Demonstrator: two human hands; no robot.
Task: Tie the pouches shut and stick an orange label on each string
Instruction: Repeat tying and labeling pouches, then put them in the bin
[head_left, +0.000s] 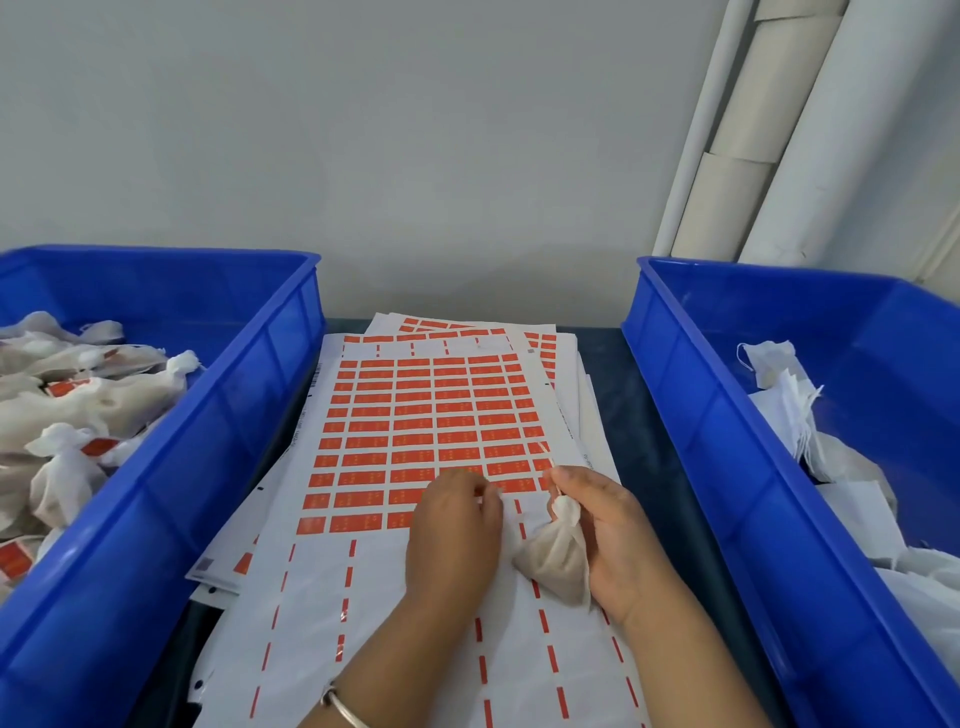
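A white fabric pouch (556, 564) with its neck gathered lies in my right hand (618, 540), which grips it and pinches its thin string up near the thumb. My left hand (454, 535) rests curled on the label sheet (415, 415), its fingertips down on the lower rows of orange labels; whether it holds a label is hidden. The sheet carries several rows of orange labels, with peeled bare backing below.
A blue bin (218, 415) on the left holds several tied pouches with orange labels. A blue bin (727, 441) on the right holds loose white pouches. More label sheets lie stacked under the top one. White tubes (753, 130) lean against the wall at the back right.
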